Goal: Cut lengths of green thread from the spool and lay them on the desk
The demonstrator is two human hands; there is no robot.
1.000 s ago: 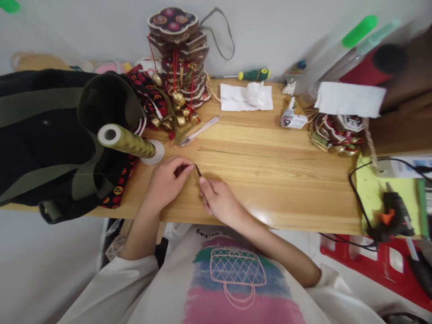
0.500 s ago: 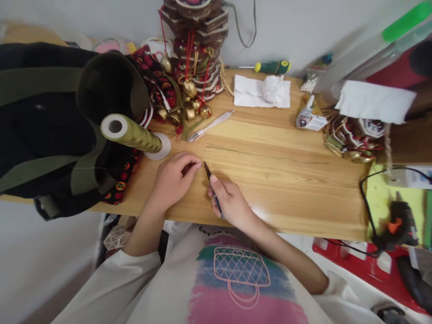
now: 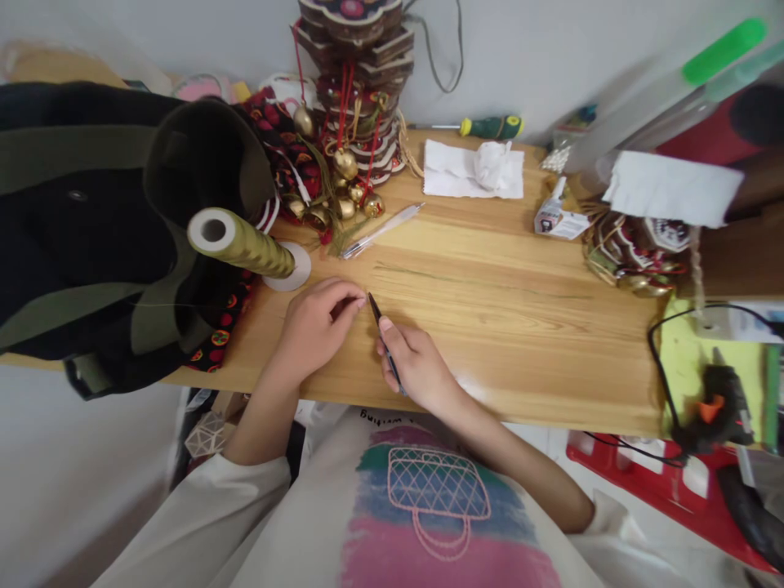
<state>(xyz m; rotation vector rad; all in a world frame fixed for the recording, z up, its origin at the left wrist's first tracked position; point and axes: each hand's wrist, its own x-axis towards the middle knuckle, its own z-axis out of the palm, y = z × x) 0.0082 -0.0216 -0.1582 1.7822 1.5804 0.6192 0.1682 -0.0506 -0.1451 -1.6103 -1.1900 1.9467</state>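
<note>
My left hand [image 3: 318, 327] rests over the wooden table's front part, thumb and forefinger pinched together. Whatever is between those fingertips is too small to make out. In my right hand [image 3: 416, 367] is a pair of dark, slim tweezers [image 3: 375, 309], gripped between thumb and fingers. Their pointed tip lies just beside my left fingertips; whether it touches anything there cannot be seen. Beyond both hands a thin greenish thread [image 3: 478, 281] stretches across the table [image 3: 520, 351]. A white pen [image 3: 383, 231] lies farther back.
At left, a spool of gold-green cord [image 3: 245, 241] stands before a dark bag [image 3: 79, 212]. Behind are stacked ornaments with bells [image 3: 346, 163]. A screwdriver [image 3: 493, 126], tissue [image 3: 447, 167], small glue bottle [image 3: 557, 214] and glue gun [image 3: 719, 404] lie toward the back and right.
The view has shifted slightly, so things at the right sit a little farther left. Both hands and the tweezers hold nearly the same pose.
</note>
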